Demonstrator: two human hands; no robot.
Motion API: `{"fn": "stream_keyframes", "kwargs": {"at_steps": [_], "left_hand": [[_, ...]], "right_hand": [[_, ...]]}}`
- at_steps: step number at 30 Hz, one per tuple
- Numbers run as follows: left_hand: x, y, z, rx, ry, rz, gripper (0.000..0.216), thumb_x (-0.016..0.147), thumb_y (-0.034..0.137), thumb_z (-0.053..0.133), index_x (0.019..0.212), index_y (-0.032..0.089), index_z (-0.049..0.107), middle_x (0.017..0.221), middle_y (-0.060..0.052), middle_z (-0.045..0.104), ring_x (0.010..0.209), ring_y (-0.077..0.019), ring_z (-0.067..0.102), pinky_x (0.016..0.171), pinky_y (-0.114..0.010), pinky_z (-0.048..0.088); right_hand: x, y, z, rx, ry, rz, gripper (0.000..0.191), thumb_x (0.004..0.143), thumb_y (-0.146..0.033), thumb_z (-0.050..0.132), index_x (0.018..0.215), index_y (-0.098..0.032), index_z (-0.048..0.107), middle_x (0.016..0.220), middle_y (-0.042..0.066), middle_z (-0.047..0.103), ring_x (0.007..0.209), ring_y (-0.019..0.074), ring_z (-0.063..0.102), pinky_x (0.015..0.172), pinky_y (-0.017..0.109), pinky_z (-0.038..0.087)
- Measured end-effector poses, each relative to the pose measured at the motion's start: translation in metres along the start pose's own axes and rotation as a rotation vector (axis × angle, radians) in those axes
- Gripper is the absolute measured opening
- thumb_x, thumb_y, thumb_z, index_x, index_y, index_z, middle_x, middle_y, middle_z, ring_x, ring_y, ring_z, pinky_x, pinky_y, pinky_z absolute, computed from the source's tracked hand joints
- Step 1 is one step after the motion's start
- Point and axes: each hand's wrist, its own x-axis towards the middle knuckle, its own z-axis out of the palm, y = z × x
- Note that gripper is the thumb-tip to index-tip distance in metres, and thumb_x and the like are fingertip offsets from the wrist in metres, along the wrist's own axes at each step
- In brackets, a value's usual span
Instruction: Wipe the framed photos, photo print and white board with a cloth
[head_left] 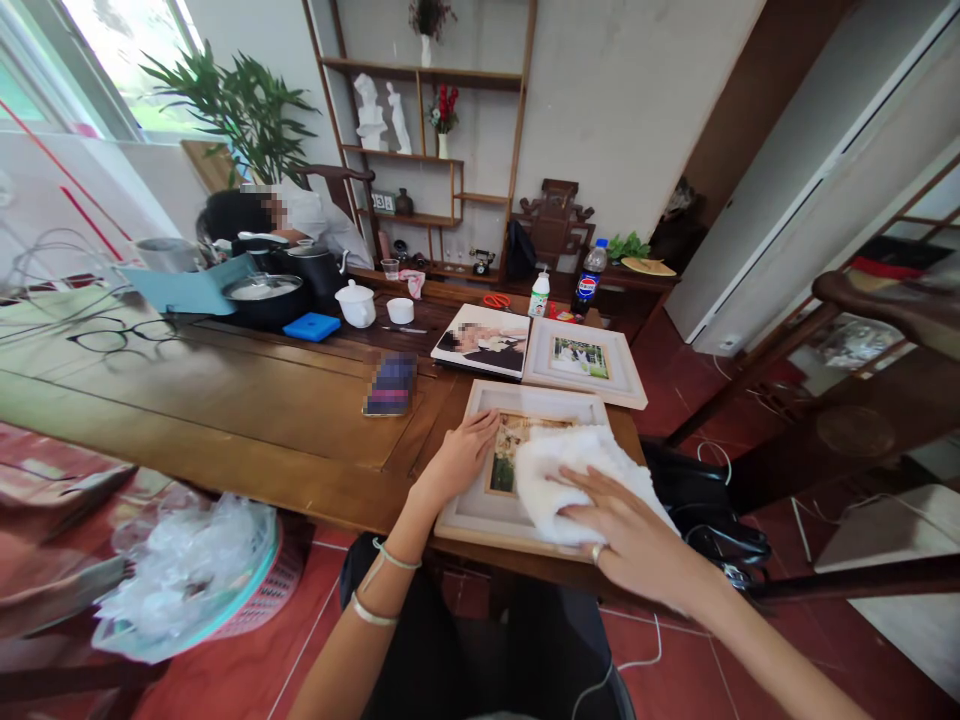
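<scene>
A framed photo [480, 505] with a pale mat lies flat at the near right corner of the wooden table [247, 410]. My left hand [459, 458] rests open on its left border, fingers flat, holding it down. Pressed palm-down on a white cloth [559, 465], my right hand [626, 535] has its fingers spread; the cloth covers the right part of the picture. Just beyond lie a second framed photo [583, 360] and a frameless photo print [484, 340].
A phone [390, 385] lies left of the frames. Farther back stand a teapot [357, 303], cup, blue pad, pots, an orange pair of scissors, a small white bottle and a cola bottle [587, 280]. Another person sits at the far end. A basket of plastic bags [187, 580] stands on the floor at left.
</scene>
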Motion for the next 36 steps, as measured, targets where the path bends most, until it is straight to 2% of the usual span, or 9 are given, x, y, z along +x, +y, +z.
{"fn": "stream_keyframes", "kwargs": {"at_steps": [5,9,12,16,19,22,31,33,36], "left_hand": [[0.0,0.001,-0.002,-0.025,0.008,0.013,0.041,0.095,0.021,0.031,0.134,0.019,0.045,0.142,-0.008,0.044,0.134,-0.0191,0.035,0.108,-0.044,0.034],[0.0,-0.002,0.0,-0.033,0.019,0.025,0.042,0.094,0.02,0.032,0.134,0.018,0.045,0.141,-0.008,0.045,0.134,-0.0193,0.035,0.107,-0.044,0.036],[0.001,-0.004,0.003,-0.036,0.034,0.03,0.042,0.093,0.018,0.033,0.133,0.018,0.045,0.14,-0.009,0.046,0.134,-0.0192,0.035,0.106,-0.043,0.038],[0.001,-0.002,0.002,-0.045,0.039,0.015,0.042,0.093,0.018,0.033,0.133,0.018,0.046,0.14,-0.009,0.046,0.133,-0.0194,0.037,0.106,-0.043,0.037],[0.0,0.0,0.001,-0.047,0.04,-0.001,0.042,0.093,0.019,0.034,0.133,0.019,0.046,0.141,-0.008,0.045,0.133,-0.0198,0.037,0.107,-0.044,0.035],[0.0,-0.001,0.001,-0.049,0.031,0.003,0.042,0.094,0.02,0.034,0.134,0.019,0.045,0.142,-0.008,0.045,0.134,-0.0201,0.036,0.108,-0.044,0.035],[0.001,-0.004,0.001,-0.07,0.031,0.013,0.043,0.092,0.019,0.036,0.134,0.019,0.045,0.141,-0.008,0.046,0.133,-0.0205,0.037,0.107,-0.046,0.036],[0.0,-0.004,0.001,-0.073,0.039,0.01,0.043,0.092,0.018,0.036,0.134,0.019,0.045,0.141,-0.008,0.046,0.133,-0.0203,0.038,0.107,-0.045,0.036],[0.001,-0.003,0.002,-0.068,0.063,0.004,0.042,0.092,0.018,0.037,0.133,0.02,0.047,0.14,-0.008,0.047,0.132,-0.02,0.039,0.106,-0.044,0.038]], "right_hand": [[0.042,0.062,0.011,-0.254,0.236,0.1,0.049,0.068,-0.008,0.049,0.115,-0.019,0.061,0.144,0.01,0.039,0.137,0.0257,0.026,0.111,0.051,0.014],[0.061,0.077,0.011,-0.369,0.295,0.194,0.057,0.066,-0.004,0.048,0.122,-0.016,0.057,0.143,0.014,0.039,0.137,0.028,0.025,0.11,0.054,0.014],[0.055,0.057,0.014,-0.357,0.194,0.185,0.059,0.066,-0.003,0.048,0.122,-0.017,0.057,0.141,0.014,0.043,0.135,0.0294,0.029,0.108,0.056,0.017],[0.022,0.001,0.02,-0.281,0.082,0.198,0.057,0.066,-0.006,0.05,0.121,-0.018,0.058,0.14,0.016,0.043,0.132,0.0327,0.033,0.106,0.057,0.022],[-0.003,-0.035,0.02,-0.151,0.037,0.108,0.06,0.065,-0.006,0.05,0.124,-0.02,0.056,0.142,0.014,0.042,0.133,0.0306,0.032,0.107,0.052,0.026],[-0.008,-0.042,0.02,-0.055,0.037,0.031,0.064,0.063,-0.005,0.05,0.125,-0.023,0.054,0.143,0.011,0.041,0.134,0.0262,0.032,0.108,0.047,0.028],[0.056,0.068,0.016,-0.346,0.296,0.171,0.06,0.063,0.0,0.05,0.12,-0.017,0.058,0.146,0.014,0.035,0.138,0.0292,0.019,0.11,0.056,0.01],[0.062,0.077,0.011,-0.367,0.281,0.2,0.06,0.064,-0.001,0.05,0.121,-0.018,0.058,0.146,0.014,0.034,0.138,0.0309,0.019,0.109,0.057,0.011],[0.058,0.064,0.009,-0.334,0.185,0.183,0.061,0.065,-0.001,0.048,0.121,-0.021,0.059,0.143,0.012,0.04,0.136,0.0301,0.027,0.108,0.055,0.017]]}}
